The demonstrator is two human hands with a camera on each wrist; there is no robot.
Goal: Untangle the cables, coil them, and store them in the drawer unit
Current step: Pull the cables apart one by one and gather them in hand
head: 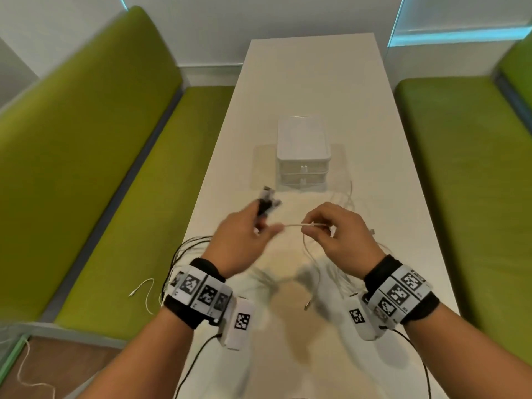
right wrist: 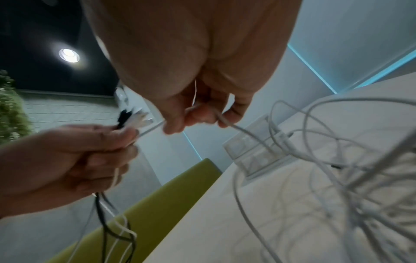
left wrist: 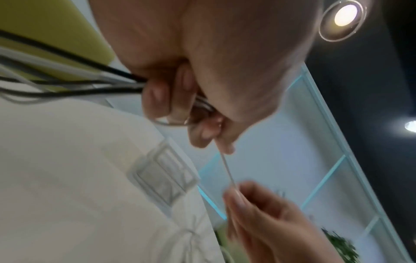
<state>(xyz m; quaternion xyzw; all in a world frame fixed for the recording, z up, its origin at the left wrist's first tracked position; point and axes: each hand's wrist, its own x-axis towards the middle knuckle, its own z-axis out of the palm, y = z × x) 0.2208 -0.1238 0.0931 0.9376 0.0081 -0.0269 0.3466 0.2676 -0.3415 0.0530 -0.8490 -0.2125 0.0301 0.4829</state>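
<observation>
My left hand grips a bunch of black and white cables whose plug ends stick up above the fist, and its fingertips pinch one thin white cable. That cable runs taut across to my right hand, which pinches it between thumb and fingers. Below the right hand a tangle of white cables lies on the white table. The small white drawer unit stands a short way beyond both hands with its two drawers closed.
Green benches run along both sides of the table, the left bench and the right bench. A loose white cable lies on the left bench, and black cables hang off the table's left edge. A wall closes off the far end.
</observation>
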